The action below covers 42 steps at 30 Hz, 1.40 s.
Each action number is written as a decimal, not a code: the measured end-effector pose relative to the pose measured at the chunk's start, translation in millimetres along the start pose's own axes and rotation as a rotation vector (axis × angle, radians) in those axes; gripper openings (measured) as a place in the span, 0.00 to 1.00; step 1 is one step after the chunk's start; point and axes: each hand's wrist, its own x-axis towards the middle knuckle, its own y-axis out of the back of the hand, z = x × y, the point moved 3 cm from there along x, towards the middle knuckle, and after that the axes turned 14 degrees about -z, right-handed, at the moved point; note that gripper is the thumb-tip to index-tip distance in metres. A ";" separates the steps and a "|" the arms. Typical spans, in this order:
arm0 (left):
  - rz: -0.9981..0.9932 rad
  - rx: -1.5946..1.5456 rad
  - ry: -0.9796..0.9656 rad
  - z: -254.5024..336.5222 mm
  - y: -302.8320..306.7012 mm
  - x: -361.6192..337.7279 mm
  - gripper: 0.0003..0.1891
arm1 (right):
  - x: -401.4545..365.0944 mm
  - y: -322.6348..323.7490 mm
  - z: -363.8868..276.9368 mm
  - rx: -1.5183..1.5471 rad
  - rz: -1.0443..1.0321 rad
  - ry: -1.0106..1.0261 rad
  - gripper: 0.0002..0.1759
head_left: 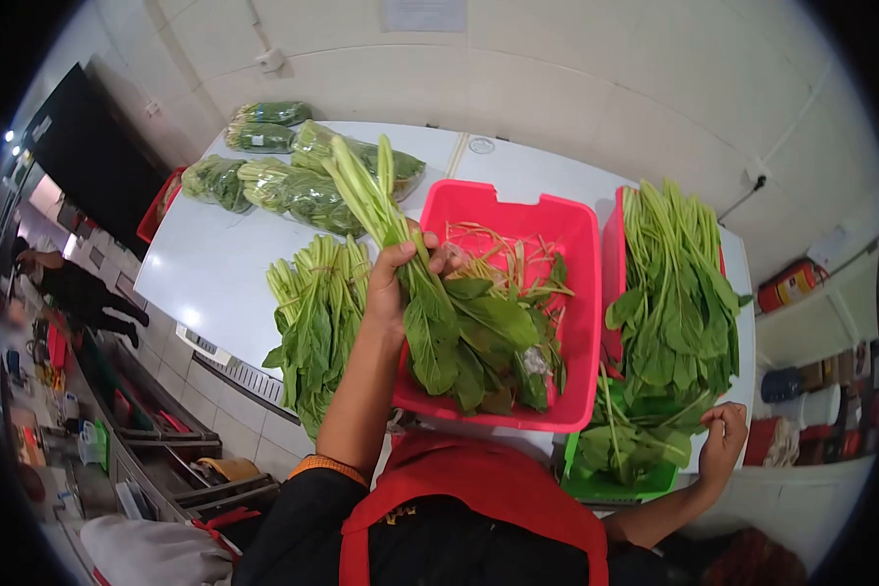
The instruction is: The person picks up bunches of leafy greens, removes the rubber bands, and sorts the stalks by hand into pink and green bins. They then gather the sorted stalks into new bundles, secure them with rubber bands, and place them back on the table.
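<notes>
Greens (426, 313) in a long-stemmed bunch are grasped firmly by the left hand (393, 275), thumb and fingers wrapped around the pale stalks. Stem ends point up and far left; leaves hang over the near left part of a pink-red bin (586, 264), where stringy trimmings (503, 242) lie. Good handling here probably means gripping the stalks without crushing them and keeping the leaves over that bin, so loose bits drop inside. The right hand (723, 441), fingers curled, is beside a green basket (666, 481) of loose leaves; whether it pinches anything, I cannot tell. With it free, spoiled leaves could be picked off singly. To the right stands a stack of stalked greens (679, 293); another bunch (317, 303) lies left on the white tabletop (205, 269), with bagged vegetables (298, 195) at far left.
</notes>
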 end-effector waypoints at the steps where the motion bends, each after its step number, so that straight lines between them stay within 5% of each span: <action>1: -0.025 0.031 -0.004 -0.5 -2.2 1.7 0.12 | -7.1 2.2 10.0 -0.107 0.024 -0.060 0.05; 4: -0.062 0.120 -0.009 0.6 -11.2 4.7 0.10 | -22.6 -1.9 40.6 -0.493 0.042 -0.182 0.05; 7: -0.095 0.128 0.034 1.5 -21.1 5.1 0.10 | -2.0 -16.9 -14.1 -0.734 0.261 0.056 0.07; 9: -0.091 0.206 0.058 -3.3 -32.4 6.4 0.10 | 28.7 -31.7 -78.2 -0.181 0.148 0.124 0.10; 13: -0.092 0.384 0.128 -23.1 -54.7 6.1 0.11 | 59.5 -111.6 -177.1 0.242 -0.214 0.565 0.13; 15: -0.124 0.455 0.136 -30.2 -64.6 3.1 0.12 | 64.0 -150.1 -214.7 0.345 -0.172 0.638 0.19; 24: -0.134 0.284 0.095 -10.5 -50.5 -16.3 0.15 | 80.3 -186.4 -215.7 0.694 -0.733 0.500 0.14; 27: -0.119 0.370 0.113 -16.5 -60.0 -11.8 0.14 | 78.5 -191.0 -224.3 0.956 -0.484 0.515 0.11; 31: -0.204 0.484 0.132 -30.2 -67.5 -13.0 0.16 | 82.4 -177.7 -216.8 0.919 -0.583 0.493 0.09; 36: -0.245 0.531 0.174 -32.7 -55.3 -18.0 0.20 | 74.2 -162.3 -192.9 0.811 -0.459 0.498 0.09; 42: -0.464 0.236 0.154 -19.8 -30.5 -14.8 0.17 | 51.7 -122.5 -150.2 1.252 0.084 0.574 0.10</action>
